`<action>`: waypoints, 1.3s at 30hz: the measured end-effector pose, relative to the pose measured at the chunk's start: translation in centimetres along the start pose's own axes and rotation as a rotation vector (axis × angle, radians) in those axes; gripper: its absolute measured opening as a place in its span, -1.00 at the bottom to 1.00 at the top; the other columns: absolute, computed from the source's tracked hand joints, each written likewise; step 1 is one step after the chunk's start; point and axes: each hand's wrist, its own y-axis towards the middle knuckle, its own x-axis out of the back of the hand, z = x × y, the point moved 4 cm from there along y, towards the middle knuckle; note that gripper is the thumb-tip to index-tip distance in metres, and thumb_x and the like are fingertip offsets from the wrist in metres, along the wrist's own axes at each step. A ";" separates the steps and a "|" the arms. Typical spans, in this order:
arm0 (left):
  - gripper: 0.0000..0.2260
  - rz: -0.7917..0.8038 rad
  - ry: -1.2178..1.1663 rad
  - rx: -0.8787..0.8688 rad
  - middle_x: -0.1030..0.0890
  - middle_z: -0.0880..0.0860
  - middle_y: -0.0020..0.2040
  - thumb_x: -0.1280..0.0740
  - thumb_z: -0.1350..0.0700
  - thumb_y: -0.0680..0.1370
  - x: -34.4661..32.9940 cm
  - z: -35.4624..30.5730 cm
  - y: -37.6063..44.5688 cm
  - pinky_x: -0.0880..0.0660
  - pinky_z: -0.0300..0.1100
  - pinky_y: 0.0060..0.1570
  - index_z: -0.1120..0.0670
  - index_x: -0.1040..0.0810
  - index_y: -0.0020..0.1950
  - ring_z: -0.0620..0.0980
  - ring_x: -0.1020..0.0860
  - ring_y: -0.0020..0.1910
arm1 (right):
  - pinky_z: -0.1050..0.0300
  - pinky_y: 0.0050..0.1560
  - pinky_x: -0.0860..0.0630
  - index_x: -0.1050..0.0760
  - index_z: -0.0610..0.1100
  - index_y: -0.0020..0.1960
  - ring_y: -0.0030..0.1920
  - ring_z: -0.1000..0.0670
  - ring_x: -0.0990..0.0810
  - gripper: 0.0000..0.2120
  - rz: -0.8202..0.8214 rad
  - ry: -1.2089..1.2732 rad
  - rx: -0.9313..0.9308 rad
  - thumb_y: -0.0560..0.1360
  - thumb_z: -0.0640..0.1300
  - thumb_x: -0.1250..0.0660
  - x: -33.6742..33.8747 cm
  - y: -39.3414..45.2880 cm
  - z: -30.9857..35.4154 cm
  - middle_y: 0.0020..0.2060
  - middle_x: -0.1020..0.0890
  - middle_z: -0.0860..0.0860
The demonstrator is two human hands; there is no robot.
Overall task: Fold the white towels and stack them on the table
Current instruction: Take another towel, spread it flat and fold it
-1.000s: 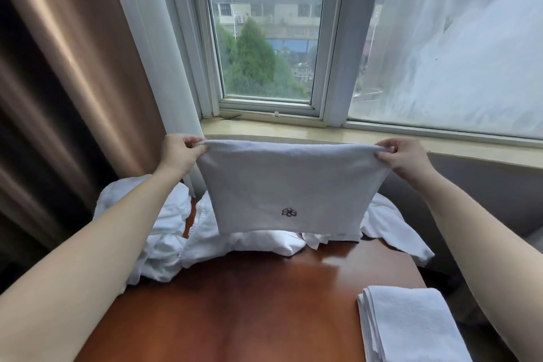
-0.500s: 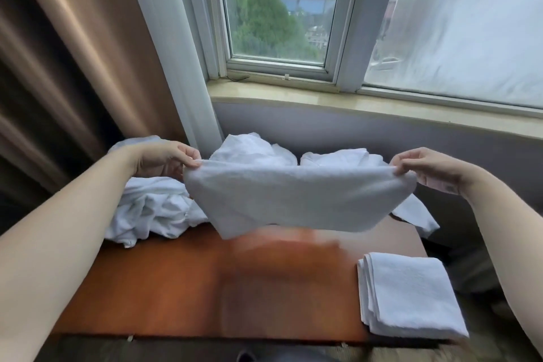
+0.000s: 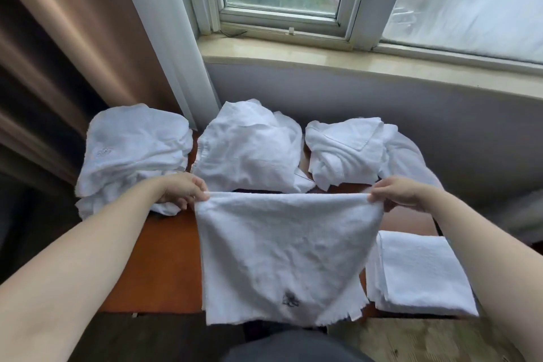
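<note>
A white towel [image 3: 282, 253] with a small dark emblem near its lower edge hangs over the middle of the brown table [image 3: 167, 267]. My left hand [image 3: 183, 191] pinches its top left corner and my right hand [image 3: 402, 192] pinches its top right corner. The towel's lower edge droops past the table's front edge. A neat stack of folded white towels [image 3: 420, 270] lies at the table's front right. Crumpled white towels lie in three heaps along the back: a left heap [image 3: 132, 153], a middle heap [image 3: 249, 147] and a right heap [image 3: 352, 150].
A window sill [image 3: 352, 59] and grey wall run behind the table. A brown curtain [image 3: 58, 53] and a white sheer curtain [image 3: 164, 32] hang at the left. Dark floor shows at the left, patterned floor at the lower right.
Both hands have lowered the towel and brought it toward me, from up by the window to over the table. The view has tilted down, so the three heaps behind it now show.
</note>
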 end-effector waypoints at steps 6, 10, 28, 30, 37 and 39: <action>-0.88 -0.649 0.050 -0.108 -0.65 0.18 0.02 -0.41 0.20 0.57 -2.3 1.2 6.2 -0.53 -0.04 0.03 0.19 -0.62 0.09 0.13 -0.61 -0.03 | 0.09 0.00 -0.49 -0.52 -0.19 0.32 0.05 -0.14 -0.60 -0.66 -0.329 -0.206 0.022 0.57 -0.13 -0.38 -3.2 6.1 -0.7 0.09 -0.62 -0.14; -0.80 -0.698 0.142 -0.140 -0.58 0.13 0.18 -0.34 0.19 0.59 -6.1 3.0 7.2 -0.51 -0.02 0.14 0.15 -0.58 0.21 0.13 -0.56 0.15 | 0.05 0.18 -0.46 -0.47 -0.15 0.39 0.21 -0.16 -0.55 -0.61 -0.244 -0.318 -0.035 0.61 -0.05 -0.33 -7.1 7.6 -2.8 0.23 -0.58 -0.13; -0.76 -0.239 0.565 -0.126 -0.38 -0.03 0.24 -0.30 0.01 0.62 -18.7 12.1 8.2 -0.50 -0.11 0.08 -0.04 -0.46 0.29 -0.03 -0.41 0.18 | -0.05 0.09 -0.52 -0.49 -0.11 0.18 0.09 -0.12 -0.49 -0.78 -0.118 -0.678 0.049 0.61 -0.02 -0.26 -19.3 5.2 -10.7 0.13 -0.44 -0.06; -0.74 -0.238 0.548 -0.138 -0.38 -0.03 0.24 -0.30 0.02 0.62 -18.9 12.3 7.7 -0.50 -0.12 0.08 -0.04 -0.46 0.31 -0.04 -0.41 0.18 | -0.06 0.09 -0.52 -0.48 -0.12 0.19 0.09 -0.11 -0.48 -0.78 -0.130 -0.677 0.054 0.61 -0.04 -0.25 -19.3 4.9 -10.5 0.14 -0.44 -0.06; -0.83 -0.359 0.794 -0.465 -0.52 0.01 0.05 -0.41 0.15 0.54 -23.4 12.4 4.4 -0.46 -0.19 -0.03 0.08 -0.56 0.13 0.00 -0.51 0.02 | -0.04 -0.22 -0.51 -0.56 -0.22 -0.01 -0.11 -0.16 -0.56 -0.86 -0.163 -0.933 0.435 0.46 -0.25 -0.44 -22.0 1.1 -11.2 -0.08 -0.57 -0.12; -0.79 -0.320 0.889 -0.608 -0.53 0.01 -0.16 -0.55 0.24 0.34 -25.8 12.6 3.4 -0.49 -0.19 -0.27 0.09 -0.59 -0.13 0.00 -0.53 -0.22 | 0.06 -0.32 -0.47 -0.55 -0.19 -0.11 -0.19 -0.10 -0.58 -0.83 -0.066 -1.013 0.527 0.38 -0.21 -0.52 -23.6 -0.4 -12.3 -0.18 -0.57 -0.06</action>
